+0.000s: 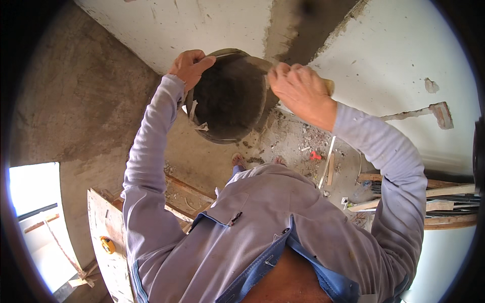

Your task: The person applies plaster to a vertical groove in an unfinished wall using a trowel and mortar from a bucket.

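Spattered wall [217, 28] ahead; dark bucket [222, 140] before its lower edge, left hand [189, 69] clamped on bucket's upper-left rim, probably to steady it; right hand [303, 92] closed round yellowish handle [330, 87], tool end unclear.

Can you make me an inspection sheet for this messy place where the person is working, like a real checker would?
Surface: gritty floor, strewn with rubble.
Job's things: dark bucket; contents hard to tell.
Clutter: small red item on the floor; wooden planks at right.
Hands: left hand grips the bucket's rim; right hand curls around what looks like a yellowish handle.
Cables: cannot tell; thin dark lengths lie among the planks.
Surroundings: white wall with a grey strip; yellow tape measure on a board.
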The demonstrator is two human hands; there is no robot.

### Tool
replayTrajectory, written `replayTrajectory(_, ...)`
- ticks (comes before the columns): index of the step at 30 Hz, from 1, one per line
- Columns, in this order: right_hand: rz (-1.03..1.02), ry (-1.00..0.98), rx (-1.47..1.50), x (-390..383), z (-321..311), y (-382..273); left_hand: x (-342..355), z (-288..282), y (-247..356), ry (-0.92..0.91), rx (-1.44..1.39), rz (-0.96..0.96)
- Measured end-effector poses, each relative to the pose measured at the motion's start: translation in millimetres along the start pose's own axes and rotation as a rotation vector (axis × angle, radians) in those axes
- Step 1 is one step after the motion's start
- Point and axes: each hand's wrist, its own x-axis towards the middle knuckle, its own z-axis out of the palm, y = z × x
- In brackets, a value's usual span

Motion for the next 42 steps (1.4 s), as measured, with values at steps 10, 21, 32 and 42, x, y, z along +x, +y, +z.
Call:
replayTrajectory(10,-0.216,-0.117,0.414,-29.9,47.3,-28.6,-6.2,49.7,31.0,-0.042,0.012,0.078)
replayTrajectory(21,-0.11,-0.55,1.106,-60.5,42.8,-19.3,-42.6,81.1,52.7,0.04,-0.077,0.026)
replayTrajectory(32,-0.085,-0.376,1.285,-114.7,42.6,83.2,-73.6,80.0,22.0,0.411,-0.466,-0.036)
replayTrajectory(42,-0.061,-0.373,1.174,-144.0,-116.0,226.9,-111.2,146.3,-59.8,0.702,-0.112,-0.256)
